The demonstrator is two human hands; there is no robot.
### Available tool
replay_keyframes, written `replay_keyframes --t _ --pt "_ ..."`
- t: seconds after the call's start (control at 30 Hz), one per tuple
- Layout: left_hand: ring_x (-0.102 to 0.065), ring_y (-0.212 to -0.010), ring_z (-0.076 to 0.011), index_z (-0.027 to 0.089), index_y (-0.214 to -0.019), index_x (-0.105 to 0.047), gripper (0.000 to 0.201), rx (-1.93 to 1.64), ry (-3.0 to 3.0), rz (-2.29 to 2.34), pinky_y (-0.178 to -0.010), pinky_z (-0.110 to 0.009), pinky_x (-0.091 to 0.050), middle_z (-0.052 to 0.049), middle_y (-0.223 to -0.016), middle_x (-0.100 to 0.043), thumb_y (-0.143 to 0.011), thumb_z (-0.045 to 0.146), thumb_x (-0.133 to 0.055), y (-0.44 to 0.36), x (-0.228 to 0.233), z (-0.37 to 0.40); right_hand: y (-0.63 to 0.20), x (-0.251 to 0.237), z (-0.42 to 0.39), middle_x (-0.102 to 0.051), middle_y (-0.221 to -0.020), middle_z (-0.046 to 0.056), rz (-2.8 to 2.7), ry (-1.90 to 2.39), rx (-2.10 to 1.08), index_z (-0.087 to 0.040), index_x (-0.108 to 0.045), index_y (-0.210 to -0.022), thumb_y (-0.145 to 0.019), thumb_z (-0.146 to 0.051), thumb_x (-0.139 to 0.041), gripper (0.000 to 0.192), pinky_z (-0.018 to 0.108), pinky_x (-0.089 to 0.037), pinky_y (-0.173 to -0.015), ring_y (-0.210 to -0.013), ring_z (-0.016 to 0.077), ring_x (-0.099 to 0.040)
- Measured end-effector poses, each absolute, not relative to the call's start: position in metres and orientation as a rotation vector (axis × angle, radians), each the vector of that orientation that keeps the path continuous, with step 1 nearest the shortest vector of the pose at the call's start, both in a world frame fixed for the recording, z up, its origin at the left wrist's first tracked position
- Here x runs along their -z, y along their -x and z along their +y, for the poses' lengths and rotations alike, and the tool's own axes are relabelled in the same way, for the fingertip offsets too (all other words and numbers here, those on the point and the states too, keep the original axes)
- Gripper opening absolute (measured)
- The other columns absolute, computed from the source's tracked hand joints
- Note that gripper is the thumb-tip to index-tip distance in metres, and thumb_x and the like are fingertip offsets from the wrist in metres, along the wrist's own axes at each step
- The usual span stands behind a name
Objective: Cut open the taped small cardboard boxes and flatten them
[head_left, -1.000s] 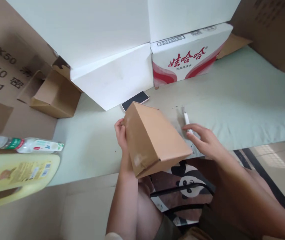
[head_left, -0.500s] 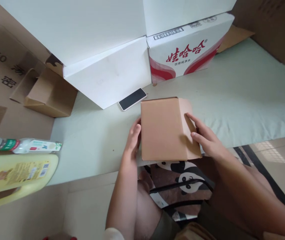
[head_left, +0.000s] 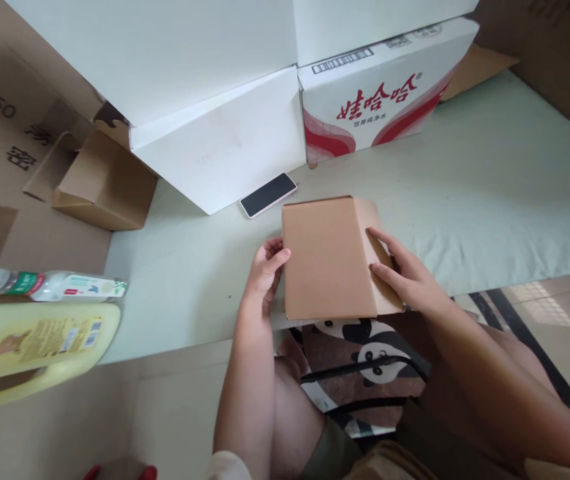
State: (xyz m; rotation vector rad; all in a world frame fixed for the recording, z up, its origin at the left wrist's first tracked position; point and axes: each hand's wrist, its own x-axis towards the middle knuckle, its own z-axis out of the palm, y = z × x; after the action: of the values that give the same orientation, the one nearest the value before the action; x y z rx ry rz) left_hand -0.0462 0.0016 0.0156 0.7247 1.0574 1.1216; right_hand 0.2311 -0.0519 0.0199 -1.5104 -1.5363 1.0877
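At frame centre, left hand [head_left: 265, 270] and right hand [head_left: 411, 275] clamp the box [head_left: 325, 260] between them, seemingly steadying it; moving it calls for even pressure.

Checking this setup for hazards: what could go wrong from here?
The small brown box is at the near edge of the table; if the left grip or right grip slips, it might fall. The phone lies just beyond, so a forward push could bump it.
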Motion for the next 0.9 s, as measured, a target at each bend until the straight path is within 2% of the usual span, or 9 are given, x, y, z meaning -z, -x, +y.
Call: replay_keyframes --t 0.17,0.27,0.33,0.4,0.47,0.57,0.73,0.8,0.9 --pt "-0.064 -0.088 -0.0187 0.022 -0.097 -0.066 0.046 -1.228 -0.839 1.073 -0.072 -0.028 -0.050 -0.003 -0.098 -0.069 -0.068 0.055 -0.082 0.046 -0.011 0.002 -0.231 -0.020 -0.048 -0.061 -0.146 0.007 -1.442 1.601 -1.054 -0.031 -0.050 -0.149 -0.092 -0.046 -0.054 0.060 0.059 -0.047 -0.113 -0.128 0.0338 -0.062" --pt "-0.063 -0.112 -0.0235 0.027 -0.099 -0.067 0.043 -1.265 -0.904 0.980 -0.079 -0.030 -0.053 -0.003 -0.130 -0.064 -0.072 0.058 -0.078 0.046 -0.011 0.000 -0.235 -0.018 -0.047 -0.053 -0.155 0.001 -1.399 1.573 -1.073 -0.034 -0.055 -0.146 -0.094 -0.044 -0.051 0.053 0.058 -0.030 -0.126 -0.146 0.0318 -0.046" --pt "-0.055 -0.131 -0.0286 0.030 -0.106 -0.069 0.044 -1.263 -0.933 0.915 -0.088 -0.034 -0.054 0.000 -0.154 -0.049 -0.074 0.060 -0.077 0.046 -0.011 -0.001 -0.238 -0.016 -0.048 -0.048 -0.159 0.000 -1.387 1.528 -1.098 -0.035 -0.059 -0.143 -0.095 -0.050 -0.051 0.051 0.056 -0.024 -0.129 -0.152 0.0312 -0.038" --pt "-0.040 -0.148 -0.0319 0.034 -0.115 -0.070 0.046 -1.281 -0.986 0.886 -0.103 -0.039 -0.050 0.004 -0.165 -0.035 -0.076 0.058 -0.077 0.046 -0.011 -0.003 -0.240 -0.016 -0.050 -0.050 -0.158 0.002 -1.378 1.472 -1.185 -0.034 -0.059 -0.144 -0.094 -0.056 -0.053 0.054 0.056 -0.029 -0.127 -0.151 0.0329 -0.040" --pt "-0.025 -0.157 -0.0310 0.036 -0.123 -0.068 0.051 -1.309 -1.035 0.874 -0.117 -0.040 -0.040 0.006 -0.168 -0.032 -0.077 0.054 -0.079 0.045 -0.012 -0.006 -0.238 -0.018 -0.052 -0.052 -0.157 0.003 -1.374 1.386 -1.307 -0.034 -0.055 -0.147 -0.092 -0.058 -0.058 0.060 0.056 -0.036 -0.123 -0.148 0.0342 -0.045" --pt "-0.022 -0.158 -0.0287 0.041 -0.137 -0.060 0.062 -1.321 -1.018 0.851 -0.124 -0.041 -0.033 0.008 -0.167 -0.035 -0.078 0.047 -0.080 0.039 -0.020 -0.012 -0.231 -0.020 -0.052 -0.050 -0.158 0.004 -1.365 1.267 -1.435 -0.033 -0.047 -0.153 -0.092 -0.054 -0.061 0.066 0.056 -0.039 -0.122 -0.147 0.0329 -0.046" --pt "-0.049 -0.144 -0.0293 0.044 -0.151 -0.043 0.063 -1.307 -0.724 0.776 -0.115 -0.046 -0.045 0.004 -0.153 -0.055 -0.091 0.048 -0.060 0.019 -0.035 -0.024 -0.219 -0.014 -0.051 -0.048 -0.160 0.002 -1.278 1.258 -1.529 -0.033 -0.041 -0.154 -0.093 -0.042 -0.056 0.063 0.054 -0.036 -0.124 -0.150 0.0298 -0.042" --pt "-0.056 -0.137 -0.0324 0.036 -0.144 -0.053 0.057 -1.275 -0.587 0.787 -0.110 -0.048 -0.049 -0.001 -0.138 -0.067 -0.091 0.057 -0.057 0.013 -0.032 -0.026 -0.216 -0.011 -0.051 -0.050 -0.158 0.002 -1.220 1.293 -1.552 -0.032 -0.041 -0.153 -0.090 -0.037 -0.055 0.065 0.054 -0.033 -0.125 -0.151 0.0299 -0.041" --pt "-0.064 -0.125 -0.0376 0.024 -0.117 -0.069 0.065 -1.077 -0.384 0.793 -0.104 -0.051 -0.054 -0.006 -0.105 -0.077 -0.084 0.078 -0.052 0.011 -0.019 -0.028 -0.212 -0.007 -0.051 -0.049 -0.159 -0.001 -1.186 1.308 -1.562 -0.031 -0.044 -0.152 -0.085 -0.030 -0.051 0.067 0.055 -0.027 -0.127 -0.153 0.0301 -0.037"
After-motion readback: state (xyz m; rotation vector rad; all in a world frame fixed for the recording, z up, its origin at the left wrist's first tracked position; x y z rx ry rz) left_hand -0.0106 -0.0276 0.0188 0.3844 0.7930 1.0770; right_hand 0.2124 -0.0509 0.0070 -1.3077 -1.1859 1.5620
